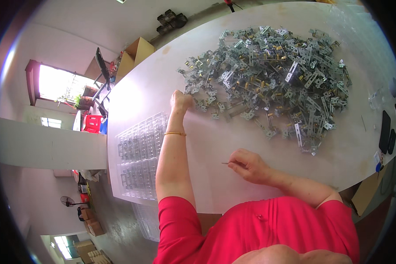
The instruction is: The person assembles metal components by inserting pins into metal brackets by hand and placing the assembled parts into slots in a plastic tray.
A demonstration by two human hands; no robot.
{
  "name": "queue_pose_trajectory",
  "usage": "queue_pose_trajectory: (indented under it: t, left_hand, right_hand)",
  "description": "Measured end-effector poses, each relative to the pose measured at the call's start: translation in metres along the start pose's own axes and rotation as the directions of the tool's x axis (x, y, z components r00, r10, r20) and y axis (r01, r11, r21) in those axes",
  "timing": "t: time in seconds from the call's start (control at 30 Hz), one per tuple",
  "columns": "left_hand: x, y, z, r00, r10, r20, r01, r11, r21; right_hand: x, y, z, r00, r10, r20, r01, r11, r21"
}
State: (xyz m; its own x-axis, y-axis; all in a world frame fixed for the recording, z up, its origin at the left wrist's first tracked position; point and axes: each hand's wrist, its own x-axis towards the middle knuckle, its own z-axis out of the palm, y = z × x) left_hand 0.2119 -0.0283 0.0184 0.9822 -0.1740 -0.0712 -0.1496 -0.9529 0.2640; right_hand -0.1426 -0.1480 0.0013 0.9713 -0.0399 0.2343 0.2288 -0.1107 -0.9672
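A large heap of small metal brackets [268,75], silvery with some brass-coloured bits, lies on the white table [215,193]. My left hand [180,101] is stretched out to the left edge of the heap, its fingers curled beside the nearest brackets. What it grips, if anything, is hidden. In front of my body, my right hand [250,166] is closed in a pinch on a thin metal rod [225,163]. Only the rod's short tip shows, pointing left. Left of my left forearm lies a clear plastic tray [141,154] with rows of compartments, some with metal parts along its left side.
More clear trays [145,220] sit lower, past the table's near-left edge. Clear plastic sheeting [356,35] covers the far right side. Black objects [385,132] and a blue-tagged item [378,166] lie at the right edge. A cardboard box [136,53] stands beyond the table.
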Motion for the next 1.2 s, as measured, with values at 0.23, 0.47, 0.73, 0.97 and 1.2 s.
queue_pose_trajectory:
  t: [0.23, 0.47, 0.73, 0.97, 1.2]
  left_hand:
    - [-0.013, 0.023, -0.001, 0.976, -0.158, 0.150, 0.213, 0.837, -0.504]
    - [-0.032, 0.030, 0.009, 0.941, -0.110, -0.320, -0.093, 0.824, -0.559]
    - [-0.107, 0.062, -0.012, 0.810, 0.182, -0.557, -0.469, 0.772, -0.429]
    - [-0.158, 0.080, -0.026, 0.766, 0.454, -0.455, -0.639, 0.611, -0.467]
    - [-0.178, 0.090, -0.030, 0.497, 0.761, -0.417, -0.842, 0.540, -0.018]
  right_hand:
    - [-0.001, 0.004, -0.002, 1.000, -0.002, -0.019, 0.002, 1.000, -0.008]
    - [-0.001, 0.001, -0.002, 1.000, 0.001, -0.022, -0.001, 1.000, -0.010]
    - [-0.002, 0.003, 0.002, 0.999, -0.001, -0.054, 0.001, 1.000, 0.014]
    - [-0.001, 0.003, 0.000, 0.999, 0.004, -0.033, -0.004, 1.000, 0.004]
    - [-0.002, -0.002, -0.001, 0.998, 0.061, -0.027, -0.060, 0.998, 0.033]
